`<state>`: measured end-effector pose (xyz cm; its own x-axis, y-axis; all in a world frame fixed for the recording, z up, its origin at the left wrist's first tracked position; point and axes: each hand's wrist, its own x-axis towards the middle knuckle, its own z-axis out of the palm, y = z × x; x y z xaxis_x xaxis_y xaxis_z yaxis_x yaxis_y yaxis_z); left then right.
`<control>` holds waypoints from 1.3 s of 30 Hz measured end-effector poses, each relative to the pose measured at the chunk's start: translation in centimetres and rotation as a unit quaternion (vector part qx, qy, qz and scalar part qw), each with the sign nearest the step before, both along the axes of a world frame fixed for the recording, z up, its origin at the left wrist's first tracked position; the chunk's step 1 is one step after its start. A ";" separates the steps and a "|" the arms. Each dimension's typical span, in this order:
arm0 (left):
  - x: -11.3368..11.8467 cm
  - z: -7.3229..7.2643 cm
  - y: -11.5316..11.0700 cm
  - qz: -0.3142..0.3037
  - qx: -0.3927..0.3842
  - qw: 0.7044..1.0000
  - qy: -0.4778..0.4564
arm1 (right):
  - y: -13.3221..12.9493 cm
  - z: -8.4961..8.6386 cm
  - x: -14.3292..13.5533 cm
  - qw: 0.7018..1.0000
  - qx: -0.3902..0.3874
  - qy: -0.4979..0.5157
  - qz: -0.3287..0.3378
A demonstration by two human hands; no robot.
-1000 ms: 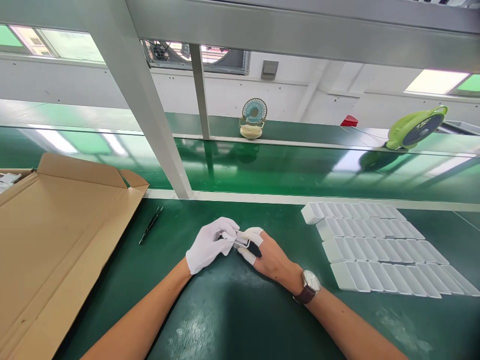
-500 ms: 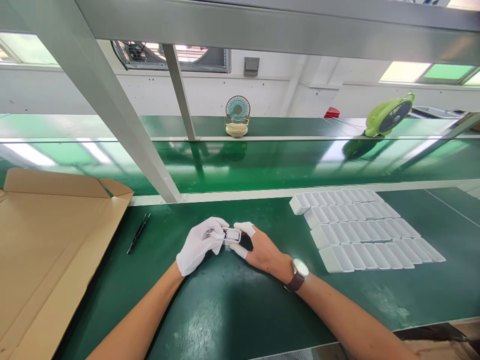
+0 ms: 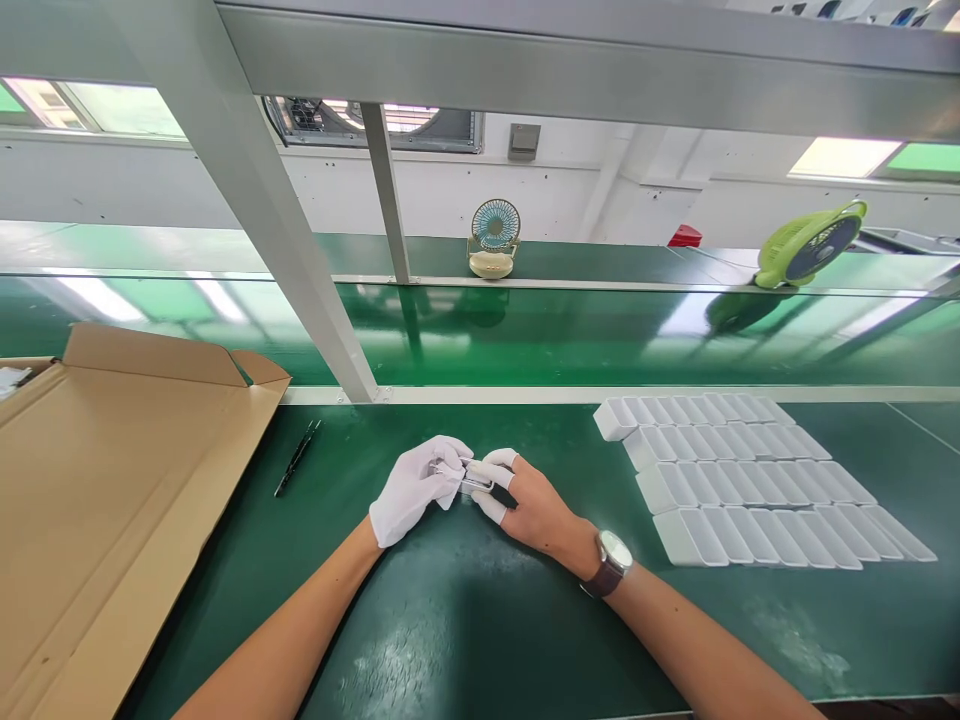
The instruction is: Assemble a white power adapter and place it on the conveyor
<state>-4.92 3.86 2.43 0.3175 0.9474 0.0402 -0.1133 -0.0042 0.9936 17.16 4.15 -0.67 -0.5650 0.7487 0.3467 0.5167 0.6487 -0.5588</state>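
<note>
We see both hands meeting at the centre of the green workbench [image 3: 465, 620], just above its mat. The left hand [image 3: 414, 488], in a white fabric glove, has its fingers curled closed around one end of a small silver-and-black part [image 3: 480, 483]. The right hand [image 3: 534, 510] is bare apart from white finger cots on the thumb and forefinger; those two digits pinch the other end of the same part, and the remaining fingers are folded underneath. The part lies roughly level between the two hands; its exact shape is too small for us to tell. A wristwatch [image 3: 611, 562] with a brown strap sits on the right wrist.

To the right of the hands, well apart from them, we see four rows of white plastic trays [image 3: 750, 480] laid edge to edge on the mat. To the left, black tweezers [image 3: 298, 458] lie on the mat, just beside a flattened cardboard box [image 3: 112, 480] with raised flaps.

Beyond a white rail runs a glossy green conveyor belt [image 3: 570, 335]. Behind it stand a small beige desk fan [image 3: 494, 238] and, further right, a lime-green fan [image 3: 810, 243] tilted back. A grey steel frame post [image 3: 300, 260] slants across the upper left of the view.
</note>
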 end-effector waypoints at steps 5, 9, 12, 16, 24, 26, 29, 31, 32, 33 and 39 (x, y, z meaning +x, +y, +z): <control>0.0 -0.1 0.1 0.003 -0.003 1.000 -0.002 | -0.1 -0.2 0.1 0.998 -0.035 0.042 -0.023; 0.0 0.1 0.0 0.002 -0.012 1.000 0.001 | -0.1 -0.3 0.2 1.000 -0.004 -0.013 0.010; 0.1 0.2 -0.1 0.015 -0.015 1.000 0.023 | 0.0 -0.5 0.1 0.998 -0.041 0.043 0.003; 0.8 -0.1 -0.5 0.086 0.039 0.988 0.119 | 0.3 -0.1 -0.3 0.909 -0.283 0.302 -0.039; 3.3 -0.8 -1.5 0.144 0.222 0.930 0.255 | 0.3 1.3 -0.3 0.733 -0.521 0.436 0.017; 3.2 -1.1 -1.4 0.134 0.222 0.934 0.248 | 0.3 1.2 -0.3 0.732 -0.529 0.429 0.022; 3.0 -1.4 -1.5 0.129 0.231 0.934 0.241 | 0.2 1.1 -0.4 0.729 -0.539 0.421 0.027; 3.0 -1.4 -1.6 0.129 0.219 0.936 0.245 | 0.1 1.1 -0.5 0.726 -0.543 0.420 0.030; 3.1 -1.3 -1.7 0.130 0.205 0.938 0.248 | 0.1 1.2 -0.6 0.726 -0.544 0.418 0.032; 3.3 -1.3 -1.8 0.134 0.192 0.940 0.250 | 0.0 1.2 -0.6 0.728 -0.545 0.415 0.035; 3.9 -1.4 -2.2 0.161 0.180 0.936 0.256 | -0.2 1.4 -0.7 0.751 -0.543 0.374 0.038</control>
<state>-1.01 1.67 1.03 0.0824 0.9520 0.2949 0.4426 -0.3001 0.8450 16.45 3.99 0.76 -0.5716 0.7952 -0.2024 -0.2204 -0.3865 -0.8956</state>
